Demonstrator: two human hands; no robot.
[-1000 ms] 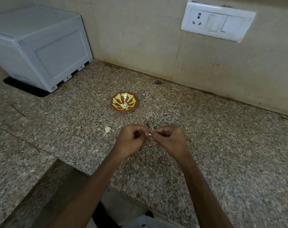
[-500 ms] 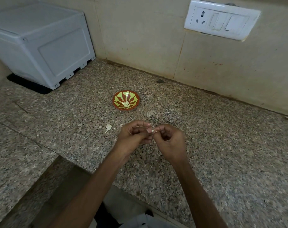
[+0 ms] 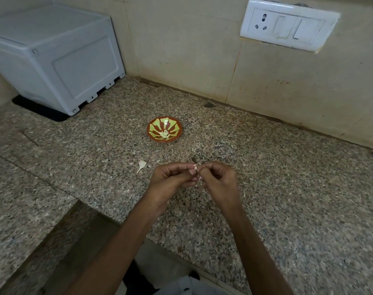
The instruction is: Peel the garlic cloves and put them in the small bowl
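Note:
A small red bowl (image 3: 164, 130) with a yellow-green pattern sits on the granite counter (image 3: 287, 188), with several pale peeled garlic cloves (image 3: 164, 134) at its bottom. In front of it my left hand (image 3: 170, 182) and my right hand (image 3: 218, 182) meet fingertip to fingertip above the counter. Between them they pinch a small pale garlic clove (image 3: 195, 167), mostly hidden by the fingers. A bit of garlic skin (image 3: 199, 178) shows lower between the hands.
A pale garlic stem piece (image 3: 141, 165) lies on the counter left of my hands. A grey plastic box (image 3: 53, 58) stands at the back left. A white switch plate (image 3: 287, 24) hangs on the tiled wall. The counter's front edge steps down at the lower left.
Both hands stay joined on the clove; the fingers have shifted slightly as they work at it. The view has tilted a little.

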